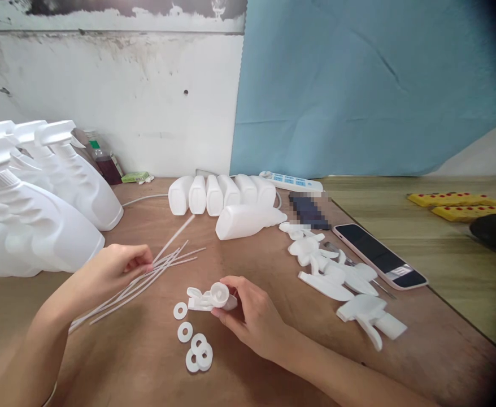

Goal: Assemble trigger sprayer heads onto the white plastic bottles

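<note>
A white trigger spray head is between the thumb and fingers of my right hand, its round collar facing up at me. My left hand is closed in a pinch at a thin white plastic tube, which slants up and away from the fingertips. More such tubes lie in a loose bunch beneath that hand. Several flat white washers rest on the table just in front of the spray head, some of them overlapping.
Assembled white spray bottles stand at the left. Bottles without heads lie at the back middle. Loose spray heads are piled at the right, beside a phone. A power strip sits near the wall.
</note>
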Available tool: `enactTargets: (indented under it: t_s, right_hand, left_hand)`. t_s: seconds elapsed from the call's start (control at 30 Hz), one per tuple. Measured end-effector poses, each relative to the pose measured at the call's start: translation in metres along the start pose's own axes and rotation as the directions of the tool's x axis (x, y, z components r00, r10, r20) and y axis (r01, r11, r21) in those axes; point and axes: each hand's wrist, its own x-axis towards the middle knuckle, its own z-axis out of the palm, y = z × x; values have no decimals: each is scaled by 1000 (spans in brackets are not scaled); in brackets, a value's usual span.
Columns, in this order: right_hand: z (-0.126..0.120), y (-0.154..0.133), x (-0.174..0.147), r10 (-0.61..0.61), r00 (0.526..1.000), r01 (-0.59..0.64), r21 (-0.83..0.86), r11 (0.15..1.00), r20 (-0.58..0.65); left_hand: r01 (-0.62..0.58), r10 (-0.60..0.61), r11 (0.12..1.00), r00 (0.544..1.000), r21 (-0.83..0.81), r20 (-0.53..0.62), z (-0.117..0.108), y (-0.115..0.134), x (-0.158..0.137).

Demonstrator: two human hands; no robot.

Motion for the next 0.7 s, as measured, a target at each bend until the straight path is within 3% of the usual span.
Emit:
enactTargets:
  t_s: [0.07, 0.17, 0.2, 0.27, 0.37, 0.47, 0.6, 0.7]
  right_hand:
    - [0, 0, 0, -8, 1000, 8, -5, 1000, -3]
    - [0, 0, 1, -25, 1000, 25, -17, 1000, -12]
    - [-1, 0, 1, -29, 999, 29, -21, 999, -16]
    - [-1, 0, 1, -39, 999, 38, -30, 999, -23]
    - [-1, 0, 2, -57, 998, 56, -33, 998, -26]
    - [-1, 0, 1, -62, 998, 61, -27, 998, -20]
    - [-1, -1, 2, -57, 998, 57, -15, 998, -6]
    - [-2, -2, 3, -63, 998, 63, -15, 998, -7]
  left_hand:
    - [-21, 24, 987, 1000, -158, 14, 3, 12, 2]
    - [-104, -40, 886, 955, -453, -295, 16, 29, 5]
    - [-120, -70, 846, 940, -519, -332, 22, 32, 5]
    - [-88, -88, 810, 959, -580, -268, 34, 35, 6]
    - [2, -84, 832, 989, -555, -122, 49, 30, 8]
    - [44, -83, 849, 995, -526, -50, 59, 24, 11]
    - [95, -16, 846, 988, -524, 153, 65, 24, 11]
    - [76, -22, 802, 995, -592, 97, 66, 25, 10]
